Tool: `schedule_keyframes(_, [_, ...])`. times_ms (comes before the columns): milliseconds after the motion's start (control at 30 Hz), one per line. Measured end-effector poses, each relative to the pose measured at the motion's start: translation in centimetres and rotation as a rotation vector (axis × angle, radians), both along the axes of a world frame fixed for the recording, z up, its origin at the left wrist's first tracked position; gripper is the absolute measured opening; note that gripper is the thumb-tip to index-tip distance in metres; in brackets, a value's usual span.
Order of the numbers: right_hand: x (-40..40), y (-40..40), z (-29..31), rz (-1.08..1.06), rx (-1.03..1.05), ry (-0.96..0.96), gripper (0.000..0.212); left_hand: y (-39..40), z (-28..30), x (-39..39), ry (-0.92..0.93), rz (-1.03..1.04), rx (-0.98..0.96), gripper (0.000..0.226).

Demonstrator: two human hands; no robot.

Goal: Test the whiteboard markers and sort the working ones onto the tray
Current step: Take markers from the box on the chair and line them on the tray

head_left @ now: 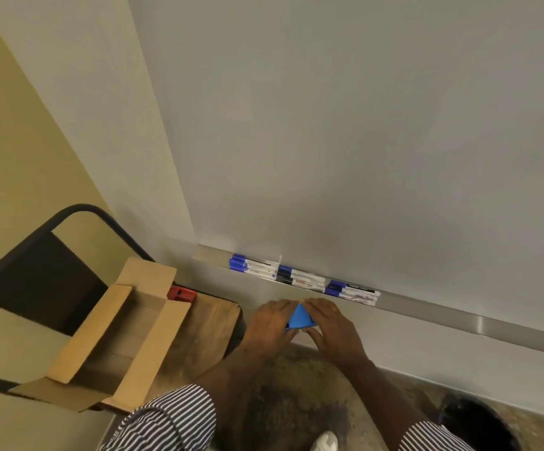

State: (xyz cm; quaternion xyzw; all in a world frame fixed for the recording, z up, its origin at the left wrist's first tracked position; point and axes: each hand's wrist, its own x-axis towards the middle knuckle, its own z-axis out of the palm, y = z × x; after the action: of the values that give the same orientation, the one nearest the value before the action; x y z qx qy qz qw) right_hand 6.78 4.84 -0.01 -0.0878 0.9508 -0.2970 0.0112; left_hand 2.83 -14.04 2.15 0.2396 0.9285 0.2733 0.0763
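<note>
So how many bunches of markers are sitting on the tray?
3 bunches on the tray: left bunch, blue caps; middle bunch, blue and black caps; right bunch, blue caps. Markers overlap, so some may be hidden.

Soft, even indoor light, rather dim. Above the two hands, the whiteboard shows a faint grey shadow and no hard glare. The tray right of them gleams slightly. Wide-angle bending curves straight edges near the borders; detail is soft throughout.

Capped markers along tray
</note>
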Motion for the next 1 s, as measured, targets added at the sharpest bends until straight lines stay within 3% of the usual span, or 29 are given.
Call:
schedule_keyframes(200, [0.5, 7.5, -0.2, -0.081, 0.12, 0.131, 0.057, 7.6, 0.3, -0.4, 0.011, -0.066, -0.048, 0.063])
schedule_keyframes(433, [1.6, 16.5, -0.1, -0.177, 0.174, 0.225, 0.066, 17.0, -1.3, -0.4, 0.201, -0.19, -0.017, 0.067])
schedule_keyframes(733, [1.7, 26.4, -1.1, -0.331, 0.272, 0.196, 0.059, 26.3, -2.0, -0.3, 0.182, -0.307, -0.219, 0.072])
schedule_keyframes(1000, [2.0, 30.1, -3.4, -0.389, 0.22, 0.111, 0.058, 30.1, -2.9, -1.4, 0.154, -0.405, -0.421, 0.076])
